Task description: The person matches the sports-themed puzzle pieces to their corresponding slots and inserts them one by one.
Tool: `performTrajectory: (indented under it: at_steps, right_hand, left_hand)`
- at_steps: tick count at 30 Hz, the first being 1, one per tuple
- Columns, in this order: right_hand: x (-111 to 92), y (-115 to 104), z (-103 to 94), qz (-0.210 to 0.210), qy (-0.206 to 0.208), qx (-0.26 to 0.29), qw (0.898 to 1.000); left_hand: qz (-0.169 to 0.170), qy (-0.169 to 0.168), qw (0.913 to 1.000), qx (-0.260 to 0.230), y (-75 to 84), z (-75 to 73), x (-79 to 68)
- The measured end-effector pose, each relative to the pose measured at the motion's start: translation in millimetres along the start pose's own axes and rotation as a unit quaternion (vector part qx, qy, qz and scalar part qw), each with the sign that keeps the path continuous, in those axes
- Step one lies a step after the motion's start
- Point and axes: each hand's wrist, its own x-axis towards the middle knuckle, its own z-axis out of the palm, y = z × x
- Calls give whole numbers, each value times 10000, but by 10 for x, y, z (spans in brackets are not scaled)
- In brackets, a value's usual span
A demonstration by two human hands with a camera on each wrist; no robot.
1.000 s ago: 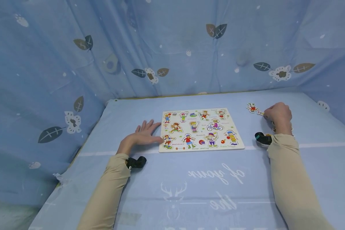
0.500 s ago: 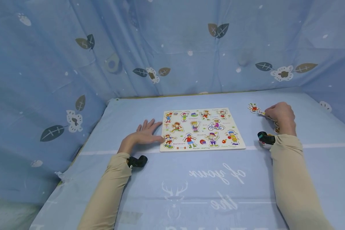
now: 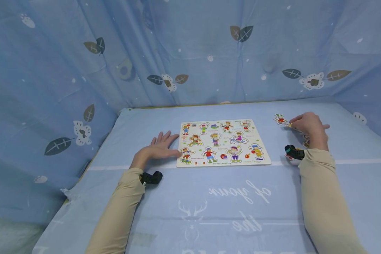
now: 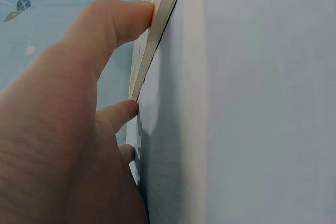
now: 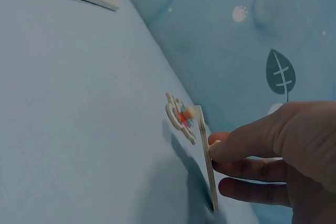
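Note:
My left hand [image 3: 158, 148] lies spread at the left edge of a wooden peg puzzle board [image 3: 206, 141] printed with children playing sports. In the left wrist view, the thumb [image 4: 134, 19] and a fingertip touch the board's edge [image 4: 157, 30]. Over at the right, my right hand [image 3: 309, 128] pinches a flat wooden puzzle piece [image 5: 209, 169] by its knob, seen edge-on in the right wrist view. The piece's picture is hidden there. Just beyond it lies another puzzle piece [image 5: 181, 119] with red on it, also visible in the head view.
More puzzle pieces [image 3: 306, 141] lie under and around the right hand and wrist, partly covered. Another piece [image 3: 292, 158] shows beneath the black wrist camera [image 3: 293, 151]. Blue patterned curtains [image 3: 203, 63] hang behind the table.
A finger of the right hand now sticks out to the right, while its pinching fingertips have shifted slightly left. The left hand and the board have kept their places.

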Motion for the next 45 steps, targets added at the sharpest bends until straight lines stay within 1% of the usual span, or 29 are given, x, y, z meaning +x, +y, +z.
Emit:
performTrajectory:
  at_steps: [6,11,16,18,24,31,37,41,45]
  right_hand:
    - [-13,-35,-48,-381,-9,-137,9992]
    - [5,-102,-44,-604,-154,-224,9978]
    - [-4,-210,-29,-1044,-344,-159,9938]
    - [-15,-260,-20,-1181,-416,-53,9921]
    - [-28,-357,10,-1289,-581,230,9897]
    - [-37,-379,21,-1393,-557,131,9886]
    - [-41,-406,28,-1647,-473,-50,9852]
    - [-49,-465,34,-1775,-391,-107,9833]
    - [-78,-532,26,-1806,-303,-96,9830]
  left_hand:
    - [8,1,10000,-28,-12,-6,15]
    - [12,-29,10000,-52,-23,-12,12]
    - [18,-9,10000,-57,-38,-14,4]
    - [21,-5,10000,-59,-40,-14,-2]
    - [29,17,10000,-86,-38,-12,-9]
    - [61,21,10000,-53,-46,0,3]
    - [50,25,10000,-8,-23,3,5]
    - [41,10,10000,-15,-11,1,3]
    - [55,9,10000,-36,-9,4,6]
